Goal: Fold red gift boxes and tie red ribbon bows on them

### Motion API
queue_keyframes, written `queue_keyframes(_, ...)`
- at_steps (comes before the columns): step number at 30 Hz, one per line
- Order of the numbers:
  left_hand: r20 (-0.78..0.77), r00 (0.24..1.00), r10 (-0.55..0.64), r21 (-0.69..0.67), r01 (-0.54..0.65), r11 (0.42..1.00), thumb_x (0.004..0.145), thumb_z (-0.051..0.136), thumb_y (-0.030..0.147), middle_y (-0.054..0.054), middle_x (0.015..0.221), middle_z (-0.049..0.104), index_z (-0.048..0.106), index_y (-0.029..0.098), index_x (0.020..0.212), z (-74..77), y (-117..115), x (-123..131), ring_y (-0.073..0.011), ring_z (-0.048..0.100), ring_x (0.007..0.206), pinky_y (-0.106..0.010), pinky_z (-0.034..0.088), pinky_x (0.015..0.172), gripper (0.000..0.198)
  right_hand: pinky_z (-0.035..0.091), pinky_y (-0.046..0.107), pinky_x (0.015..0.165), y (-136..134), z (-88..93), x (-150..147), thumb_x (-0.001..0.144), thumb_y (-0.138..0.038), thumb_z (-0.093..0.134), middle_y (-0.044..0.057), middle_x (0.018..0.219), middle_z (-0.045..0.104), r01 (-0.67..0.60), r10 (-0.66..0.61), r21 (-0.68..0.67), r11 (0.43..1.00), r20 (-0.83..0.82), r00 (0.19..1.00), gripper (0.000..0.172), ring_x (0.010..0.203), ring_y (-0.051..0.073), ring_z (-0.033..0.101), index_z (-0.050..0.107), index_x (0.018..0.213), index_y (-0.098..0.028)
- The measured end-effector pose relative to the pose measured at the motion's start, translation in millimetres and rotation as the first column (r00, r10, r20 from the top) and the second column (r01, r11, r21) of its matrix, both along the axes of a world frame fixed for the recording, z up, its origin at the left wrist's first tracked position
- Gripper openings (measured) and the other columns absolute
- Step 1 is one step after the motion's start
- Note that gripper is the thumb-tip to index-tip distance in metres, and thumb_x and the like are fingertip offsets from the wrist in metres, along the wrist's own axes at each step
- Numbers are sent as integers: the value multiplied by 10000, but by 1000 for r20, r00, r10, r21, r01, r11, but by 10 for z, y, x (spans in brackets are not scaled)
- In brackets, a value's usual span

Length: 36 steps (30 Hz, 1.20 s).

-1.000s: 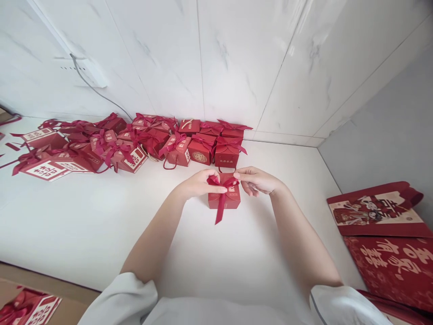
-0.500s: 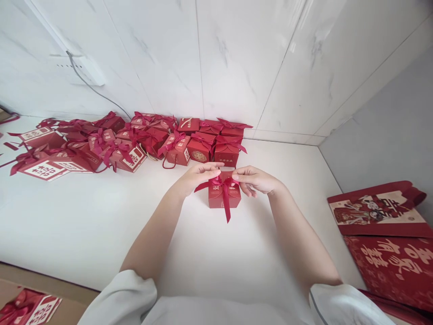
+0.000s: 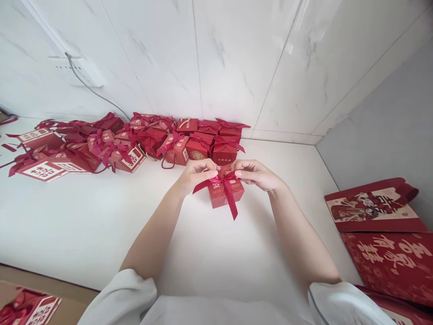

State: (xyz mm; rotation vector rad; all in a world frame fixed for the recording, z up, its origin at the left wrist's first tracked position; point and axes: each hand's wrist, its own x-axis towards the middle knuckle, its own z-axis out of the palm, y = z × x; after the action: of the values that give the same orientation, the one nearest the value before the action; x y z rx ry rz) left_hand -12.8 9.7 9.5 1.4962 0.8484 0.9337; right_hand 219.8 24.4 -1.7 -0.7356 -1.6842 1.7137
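Note:
A small red gift box with gold print sits on the white tabletop, slightly turned. A dark red ribbon crosses its top, with one tail hanging down the front and another sticking out left. My left hand pinches the ribbon at the box's top left. My right hand pinches the ribbon at the top right. Both hands' fingers are closed over the bow.
Several finished red boxes with ribbon bows stand in rows along the marble wall, spreading left to larger boxes. Flat red printed bags lie at the right. Another red box lies below the table's front edge, bottom left.
The box has turned slightly and shifted a little toward the wall. The ribbon's left tail has been pulled out sideways, and both hands have closed in on the bow.

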Motion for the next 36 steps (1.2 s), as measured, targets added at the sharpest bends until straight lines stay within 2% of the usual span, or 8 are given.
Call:
queue_keyframes(7, -106, 991, -82, -168, 63, 984, 786, 643, 376, -21, 697, 632, 581, 171, 775, -11, 5, -5, -145, 598, 712, -325, 457, 773, 214, 359, 250, 561, 6, 23, -36, 848, -453, 569, 12, 793, 570, 106, -153, 205, 973, 225, 962, 265, 635, 110, 455, 599, 816, -191)
queue_keyframes(11, -114, 993, -26, -172, 6, 985, 774, 661, 367, 19, 636, 593, 563, 186, 923, -49, 25, -1, -121, 573, 632, -288, 444, 704, 255, 458, 306, 691, -240, 240, -196, 908, -368, 509, 74, 959, 605, 238, -420, 628, 740, 155, 894, 194, 813, 172, 541, 614, 921, -206)
queue_keyframes(14, -29, 1000, -12, -146, 8, 989, 734, 700, 361, -10, 751, 632, 565, 173, 890, -71, 41, -6, -123, 589, 674, -269, 441, 689, 279, 488, 329, 762, -545, 328, -440, 937, -278, 469, 72, 904, 624, -88, -264, 801, 592, 296, 918, 217, 837, 179, 566, 638, 835, -188)
queue_keyframes(20, -30, 996, 79, -114, -82, 990, 735, 693, 331, 2, 710, 595, 572, 167, 813, -32, 21, -9, -108, 560, 672, -229, 418, 638, 218, 375, 486, 1044, -901, 12, -977, 844, -22, 428, 181, 1191, 589, -409, -534, 885, 222, 461, 708, 275, 1130, 298, 520, 692, 802, -89)
queue_keyframes(22, -37, 996, 87, -116, -90, 989, 732, 691, 325, 1, 718, 597, 564, 169, 810, -22, 14, -6, -105, 556, 664, -225, 415, 625, 216, 294, 512, 1112, -899, -58, -1012, 862, -67, 443, 225, 1326, 508, -399, -566, 885, 239, 461, 683, 266, 1264, 333, 427, 678, 981, -29)
queue_keyframes(26, 3, 991, 136, -65, -135, 989, 739, 667, 316, 1, 719, 589, 561, 169, 812, -50, 31, -3, -111, 559, 673, -236, 423, 647, 195, 359, 441, 1090, -796, 89, -773, 855, -92, 501, 172, 1275, 577, -386, -332, 802, 455, 555, 763, 346, 1226, 272, 497, 585, 1188, -43)
queue_keyframes(30, -9, 986, 168, -66, -168, 984, 725, 664, 317, 23, 705, 552, 559, 183, 798, -61, 50, -10, -91, 509, 623, -228, 399, 611, 186, 448, 384, 978, -634, 387, -333, 875, -93, 474, 58, 1164, 657, -354, -110, 700, 620, 524, 844, 270, 1092, 215, 590, 668, 1037, -186)
queue_keyframes(36, -412, 885, 216, 99, -192, 976, 748, 637, 451, 43, 581, 484, 595, 195, 742, 47, -31, -10, -89, 421, 544, -232, 323, 539, 260, 492, 305, 786, -478, 451, 31, 873, -125, 459, -1, 1023, 699, -291, -124, 548, 784, 598, 792, 275, 881, 177, 647, 704, 905, -245)
